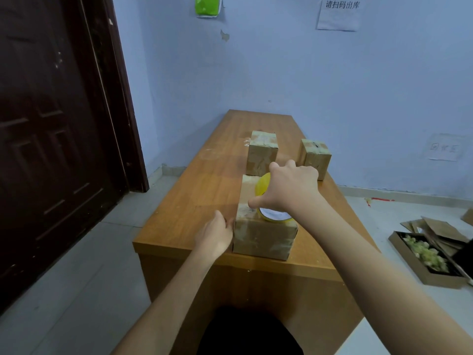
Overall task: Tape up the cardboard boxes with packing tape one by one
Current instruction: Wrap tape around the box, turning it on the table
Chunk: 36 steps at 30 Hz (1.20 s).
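Observation:
A long cardboard box (263, 238) lies near the front edge of the wooden table (194, 198). My right hand (291, 188) grips a yellow roll of packing tape (272, 216) on top of this box, its thumb pressing at the box's top left edge. My left hand (215, 234) rests flat against the box's left side, fingers together. Two more cardboard boxes stand farther back, one at the middle (262, 152) and one to the right (314, 157), both with tape on their tops.
A dark door (51, 124) is at the left. On the floor to the right lie a shallow tray with pale scraps (425, 257) and flat cardboard pieces (435, 229). Paper notices hang on the blue wall.

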Tool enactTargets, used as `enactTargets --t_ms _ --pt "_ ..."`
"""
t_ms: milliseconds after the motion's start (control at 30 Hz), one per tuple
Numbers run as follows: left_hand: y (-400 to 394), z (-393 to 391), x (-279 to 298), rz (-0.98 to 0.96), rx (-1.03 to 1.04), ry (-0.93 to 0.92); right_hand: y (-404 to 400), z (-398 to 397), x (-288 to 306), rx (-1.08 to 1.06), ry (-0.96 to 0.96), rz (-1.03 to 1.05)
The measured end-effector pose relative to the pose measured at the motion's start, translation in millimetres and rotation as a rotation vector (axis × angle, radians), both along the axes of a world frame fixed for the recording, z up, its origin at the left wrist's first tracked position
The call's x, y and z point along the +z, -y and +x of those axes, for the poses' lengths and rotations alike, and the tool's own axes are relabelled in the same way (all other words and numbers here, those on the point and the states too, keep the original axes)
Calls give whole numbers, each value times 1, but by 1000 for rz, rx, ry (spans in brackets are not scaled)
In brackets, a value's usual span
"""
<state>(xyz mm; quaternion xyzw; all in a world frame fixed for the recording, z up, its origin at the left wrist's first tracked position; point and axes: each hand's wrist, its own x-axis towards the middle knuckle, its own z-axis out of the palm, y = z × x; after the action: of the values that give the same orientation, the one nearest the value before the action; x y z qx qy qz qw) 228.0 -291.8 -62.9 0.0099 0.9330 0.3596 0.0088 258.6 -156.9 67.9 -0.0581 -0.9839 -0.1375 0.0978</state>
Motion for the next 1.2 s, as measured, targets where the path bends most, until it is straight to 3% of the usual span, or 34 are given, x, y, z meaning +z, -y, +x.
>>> enactTargets --t_ms 67,133,200,267,333,433,600,767,900,1200 --pt "2 7 -1 85 81 -97 -1 0 1 -1 7 -8" --pt "1 15 5 132 117 -389 -3 0 1 -1 14 -14" --pt "-5 24 12 104 -61 -544 -4 0 2 1 20 -19" --pt "-12 34 13 -53 -227 -530 -3 0 3 -2 33 -7" --pt "-14 37 7 -223 -249 -579 -4 0 4 -9 54 19" --pt "-11 36 6 -281 -236 -652 -14 -4 9 9 118 5" --pt "-11 36 7 -303 -274 -707 -52 4 15 120 296 -452" --pt "-14 39 7 -308 -257 -692 -72 15 -40 293 112 -761" --pt "-16 43 12 -382 -227 -721 -68 12 -57 221 -52 -881" --pt "-10 39 12 -410 -265 -714 -101 31 -52 165 -420 -694"
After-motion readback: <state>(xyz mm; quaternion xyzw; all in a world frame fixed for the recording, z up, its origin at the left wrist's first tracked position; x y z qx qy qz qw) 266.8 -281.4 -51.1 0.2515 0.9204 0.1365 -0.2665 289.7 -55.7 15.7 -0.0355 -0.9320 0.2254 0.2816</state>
